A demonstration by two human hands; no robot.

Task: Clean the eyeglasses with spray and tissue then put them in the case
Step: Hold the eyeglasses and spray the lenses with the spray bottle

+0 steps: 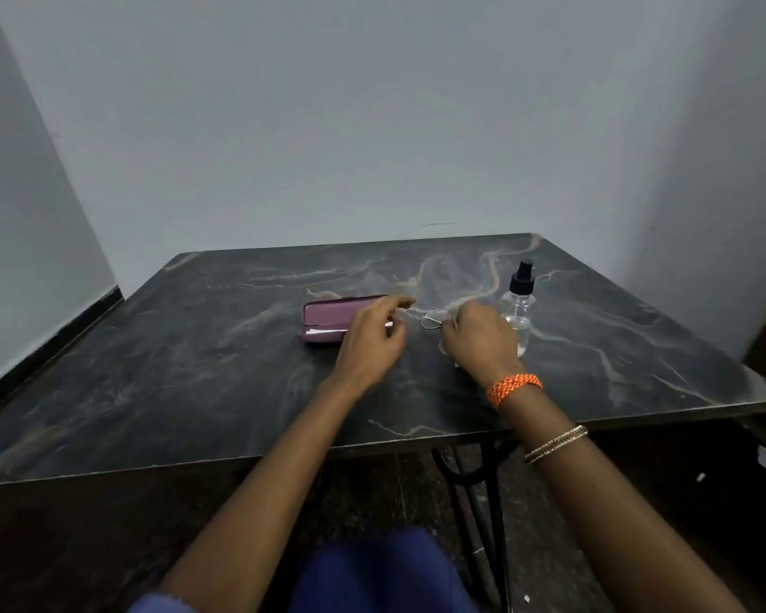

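Thin wire-rimmed eyeglasses (pixel 430 321) are at the middle of the dark marble table (pixel 195 369), mostly hidden by my hands. My right hand (pixel 476 342) curls over them and grips the frame. My left hand (pixel 372 338) reaches in from the left, and its fingertips seem to pinch the thin temple arm. An open maroon case (pixel 328 312) lies just behind my left hand, with white tissue (pixel 323 332) inside. A clear spray bottle (pixel 520 309) with a black nozzle stands upright just right of my right hand.
The table stands in a corner of grey walls, with its near edge in front of my lap. A black metal table leg (pixel 483 488) runs down below the edge. A small white scrap (pixel 458 365) peeks out under my right hand.
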